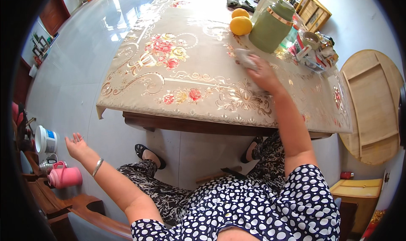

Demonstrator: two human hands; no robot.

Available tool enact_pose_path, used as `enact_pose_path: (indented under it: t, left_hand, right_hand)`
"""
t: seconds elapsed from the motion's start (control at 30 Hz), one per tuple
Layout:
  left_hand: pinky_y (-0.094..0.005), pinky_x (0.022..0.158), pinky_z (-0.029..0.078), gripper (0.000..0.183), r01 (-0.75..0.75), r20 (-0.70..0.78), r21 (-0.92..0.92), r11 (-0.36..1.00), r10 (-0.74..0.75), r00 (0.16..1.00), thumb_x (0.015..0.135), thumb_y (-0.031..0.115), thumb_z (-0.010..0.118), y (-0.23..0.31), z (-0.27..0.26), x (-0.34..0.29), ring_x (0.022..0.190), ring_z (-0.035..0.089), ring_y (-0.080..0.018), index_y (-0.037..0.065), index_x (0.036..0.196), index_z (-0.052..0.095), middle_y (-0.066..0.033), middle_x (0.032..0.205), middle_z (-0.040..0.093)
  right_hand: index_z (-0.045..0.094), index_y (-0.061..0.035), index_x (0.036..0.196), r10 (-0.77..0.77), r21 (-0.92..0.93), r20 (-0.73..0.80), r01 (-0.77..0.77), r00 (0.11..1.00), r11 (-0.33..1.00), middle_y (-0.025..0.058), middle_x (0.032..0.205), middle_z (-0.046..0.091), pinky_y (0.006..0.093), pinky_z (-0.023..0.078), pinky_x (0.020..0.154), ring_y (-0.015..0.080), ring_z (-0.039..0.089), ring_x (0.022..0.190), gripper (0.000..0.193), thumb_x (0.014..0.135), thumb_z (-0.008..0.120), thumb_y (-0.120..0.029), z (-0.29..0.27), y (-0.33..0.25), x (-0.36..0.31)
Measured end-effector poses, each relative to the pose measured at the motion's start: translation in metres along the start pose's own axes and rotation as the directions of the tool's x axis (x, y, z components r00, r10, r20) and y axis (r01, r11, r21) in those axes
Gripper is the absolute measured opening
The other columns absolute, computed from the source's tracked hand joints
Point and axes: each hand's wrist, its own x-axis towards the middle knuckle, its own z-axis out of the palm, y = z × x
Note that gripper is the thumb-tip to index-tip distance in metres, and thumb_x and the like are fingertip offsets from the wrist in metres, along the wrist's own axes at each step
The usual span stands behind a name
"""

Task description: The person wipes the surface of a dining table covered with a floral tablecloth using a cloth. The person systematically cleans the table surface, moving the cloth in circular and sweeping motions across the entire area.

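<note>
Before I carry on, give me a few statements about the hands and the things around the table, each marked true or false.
1. The right hand has a pale cloth over the tablecloth. True.
2. The left hand rests on the tablecloth. False: the left hand is off to the left, away from the table.
3. Two orange-yellow fruits sit left of the green container. True.
4. The pink jug stands on the tablecloth. False: the pink jug is off the table, at the lower left.
5. A rounded wooden board is to the right of the table. True.
</note>
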Motion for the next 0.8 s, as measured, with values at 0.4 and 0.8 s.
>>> enact_pose_path:
  t: [0.4, 0.8]
  left_hand:
    - [-0.0339, 0.082, 0.048, 0.040, -0.307, 0.128, 0.265, 0.914, 0.282, 0.951, 0.088, 0.018, 0.059, 0.016, -0.004, -0.056, 0.103, 0.054, -0.0228, -0.003, 0.121, 0.046, -0.0128, 0.120, 0.051]
    - [-0.0354, 0.084, 0.045, 0.034, -0.833, 0.677, -0.079, 0.547, -0.584, -0.448, 0.077, 0.015, 0.067, -0.018, -0.035, -0.326, 0.095, 0.058, -0.0276, 0.005, 0.108, 0.059, -0.0119, 0.101, 0.062]
  right_hand:
    - [0.053, 0.0004, 0.122, 0.527, -0.198, -0.321, -0.600, 0.787, 0.775, 0.0213, 0.122, 0.056, 0.0371, 0.037, 0.101, 0.0350, 0.051, 0.116, 0.046, 0.082, 0.058, -0.021, -0.154, 0.165, -0.213]
    - [0.052, -0.0028, 0.126, 0.162, -0.143, -0.067, -0.170, 0.985, 0.975, 0.0155, 0.133, 0.049, 0.0386, 0.030, 0.108, 0.0310, 0.042, 0.125, 0.051, 0.079, 0.064, -0.017, -0.086, 0.027, -0.153]
